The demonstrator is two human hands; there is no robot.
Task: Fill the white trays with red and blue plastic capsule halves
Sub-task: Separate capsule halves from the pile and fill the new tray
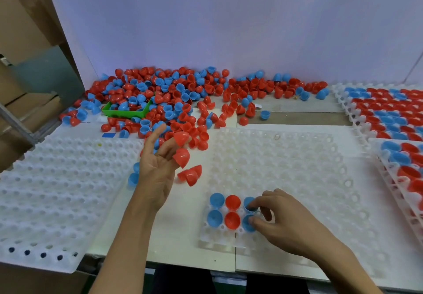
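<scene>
- Left hand (158, 168) raised palm-up above the bench (183, 225), fingers loosely spread, two red capsule halves (181, 149) pinched at the fingertips.
- Right hand (283, 222) low over the near corner of the middle white tray (286, 168), fingers curled, tips on two blue capsule halves (248, 213) seated in the third column.
- Six filled pockets (231, 211) in that corner: two rows, each blue, red, blue from left to right, all open side up.
- Two loose red halves (191, 176) on the bench just left of the middle tray, below the left hand's fingertips.
- Two blue halves (134, 174) at the right edge of the left white tray (57, 190), partly hidden behind the left wrist.
- Large heap of red and blue halves (171, 101) along the back of the bench against the pale wall (229, 19), thinning toward the right.
- Green bin (124, 112) half buried in the heap at its left, holding more halves.
- Small blue square (108, 135) flat on the bench beside the heap's near edge.
- Far right: filled trays (389, 115), one set behind, another stack nearer, packed with red and blue halves.
- Cardboard boxes (23, 42) at the left beyond the bench.
</scene>
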